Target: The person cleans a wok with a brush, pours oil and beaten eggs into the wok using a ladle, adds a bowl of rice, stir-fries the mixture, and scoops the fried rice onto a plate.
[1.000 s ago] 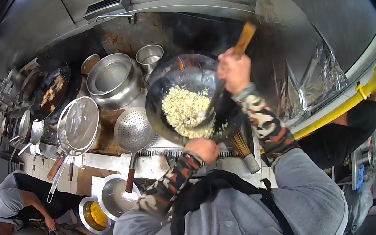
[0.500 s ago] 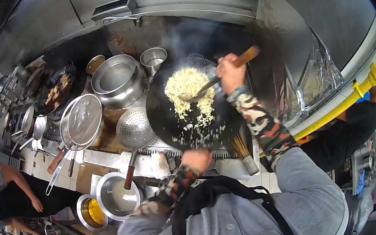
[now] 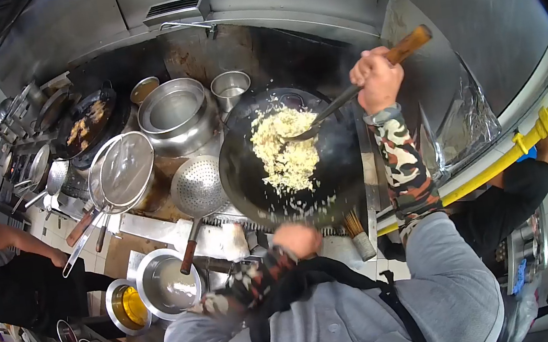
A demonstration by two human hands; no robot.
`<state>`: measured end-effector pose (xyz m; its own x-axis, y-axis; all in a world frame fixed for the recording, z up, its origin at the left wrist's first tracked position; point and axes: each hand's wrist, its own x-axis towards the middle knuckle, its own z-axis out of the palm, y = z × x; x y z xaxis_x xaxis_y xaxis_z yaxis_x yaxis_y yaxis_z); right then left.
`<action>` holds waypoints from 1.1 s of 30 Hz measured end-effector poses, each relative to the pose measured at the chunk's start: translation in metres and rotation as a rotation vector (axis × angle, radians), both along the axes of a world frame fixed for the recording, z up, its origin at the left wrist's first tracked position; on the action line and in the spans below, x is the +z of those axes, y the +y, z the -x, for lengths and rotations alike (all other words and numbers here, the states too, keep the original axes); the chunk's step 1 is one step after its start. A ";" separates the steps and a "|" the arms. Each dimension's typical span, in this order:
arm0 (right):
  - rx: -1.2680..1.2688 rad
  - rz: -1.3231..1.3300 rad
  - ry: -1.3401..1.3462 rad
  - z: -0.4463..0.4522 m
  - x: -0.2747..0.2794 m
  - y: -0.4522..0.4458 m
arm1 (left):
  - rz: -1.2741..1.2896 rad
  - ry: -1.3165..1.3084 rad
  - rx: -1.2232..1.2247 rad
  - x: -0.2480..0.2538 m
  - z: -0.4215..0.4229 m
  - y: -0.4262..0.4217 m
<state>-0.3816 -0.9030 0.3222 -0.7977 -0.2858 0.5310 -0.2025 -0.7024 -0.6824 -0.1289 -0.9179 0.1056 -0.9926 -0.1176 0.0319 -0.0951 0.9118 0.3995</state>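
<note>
My right hand [image 3: 378, 79] is wrapped round the wooden-ended handle of a ladle [image 3: 337, 102], held slantwise over a big dark wok [image 3: 248, 181]. The ladle's bowl rests in a heap of pale yellow fried rice [image 3: 285, 149], and loose grains are scattered towards the wok's near side. My left hand [image 3: 298, 240] is closed at the near edge of the wok, with its fingers mostly hidden from above. A bamboo brush [image 3: 359, 236] lies right of that hand, below the wok.
Left of the wok stand a perforated strainer [image 3: 198, 186], a metal pot [image 3: 178, 138], mesh sieves [image 3: 126, 171] and a second wok [image 3: 114, 116]. Bowls [image 3: 169, 282] sit nearer. Co-workers are at left [image 3: 17, 274] and right [image 3: 506, 202]; a yellow pipe [image 3: 495, 167] runs along the right.
My right hand and the ladle have moved right and slightly up. The rice has shifted and spread towards the near side of the wok. The co-worker at left has moved.
</note>
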 end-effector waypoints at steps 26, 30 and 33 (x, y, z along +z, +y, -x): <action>-0.040 -0.171 -0.029 -0.017 -0.108 -0.029 | 0.039 0.076 0.132 -0.035 0.020 -0.005; 0.101 -0.124 -0.050 -0.027 -0.037 0.010 | -0.120 -0.004 -0.117 -0.032 -0.023 0.006; -0.017 -0.241 -0.128 -0.041 -0.092 -0.007 | 0.029 -0.026 -0.022 0.012 0.027 -0.022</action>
